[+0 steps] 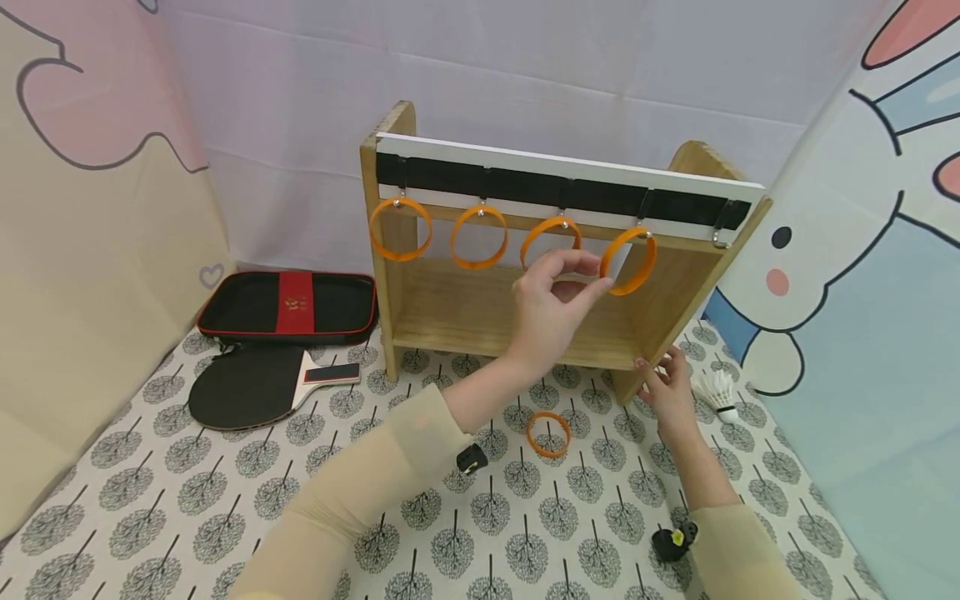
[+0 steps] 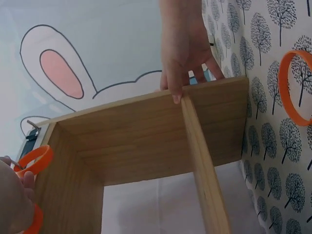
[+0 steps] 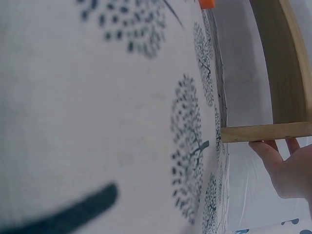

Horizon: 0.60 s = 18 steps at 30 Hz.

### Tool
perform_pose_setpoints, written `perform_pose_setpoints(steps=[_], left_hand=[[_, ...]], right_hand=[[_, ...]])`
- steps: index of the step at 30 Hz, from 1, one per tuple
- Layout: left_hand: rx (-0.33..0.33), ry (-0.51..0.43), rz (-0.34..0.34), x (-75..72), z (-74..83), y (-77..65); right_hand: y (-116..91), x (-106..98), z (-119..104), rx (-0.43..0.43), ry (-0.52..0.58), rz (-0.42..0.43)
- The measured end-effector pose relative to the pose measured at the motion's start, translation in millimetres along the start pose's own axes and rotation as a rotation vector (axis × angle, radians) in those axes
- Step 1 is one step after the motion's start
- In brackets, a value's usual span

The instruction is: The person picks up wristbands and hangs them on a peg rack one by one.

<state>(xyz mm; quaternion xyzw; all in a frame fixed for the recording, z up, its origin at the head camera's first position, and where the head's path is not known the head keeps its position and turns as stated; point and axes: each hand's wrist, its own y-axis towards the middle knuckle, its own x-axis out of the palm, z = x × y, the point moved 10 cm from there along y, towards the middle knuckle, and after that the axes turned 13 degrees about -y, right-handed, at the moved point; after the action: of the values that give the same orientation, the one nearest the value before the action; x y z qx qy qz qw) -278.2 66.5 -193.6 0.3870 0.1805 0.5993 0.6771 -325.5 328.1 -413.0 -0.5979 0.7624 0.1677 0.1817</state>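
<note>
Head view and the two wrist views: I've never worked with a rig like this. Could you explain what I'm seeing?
There is no machine, only a person's two bare hands. The head picture comes from a camera worn on the head, looking forward and down; each wrist picture comes from a camera on that wrist. The left hand pinches an orange ring at the fourth hook of a wooden rack. The right hand holds the rack low on its right side. Three more rings hang to the left. On the patterned cloth lie a loose ring, a paddle, a case and a shuttlecock.
</note>
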Motion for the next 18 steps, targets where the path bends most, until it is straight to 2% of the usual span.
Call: perform_pose_setpoints(steps=[4, 7, 13, 18], left_hand=[[0.051, 0.049, -0.076, 0.9, -4.3, -4.7], [0.058, 0.087, -0.15, 2.2, -7.9, -10.9], [-0.02, 0.195, -0.3, 4.6, -22.6, -32.4], [-0.116, 0.264, -0.436, 0.5, -49.7, -54.2]], right_hand=[[1, 1, 1, 0.005, 0.013, 0.001], [1, 0, 1, 0.013, 0.012, 0.006], [-1, -1, 0, 0.018, -0.009, 0.017], [-1, -1, -2, -0.002, -0.022, 0.008]])
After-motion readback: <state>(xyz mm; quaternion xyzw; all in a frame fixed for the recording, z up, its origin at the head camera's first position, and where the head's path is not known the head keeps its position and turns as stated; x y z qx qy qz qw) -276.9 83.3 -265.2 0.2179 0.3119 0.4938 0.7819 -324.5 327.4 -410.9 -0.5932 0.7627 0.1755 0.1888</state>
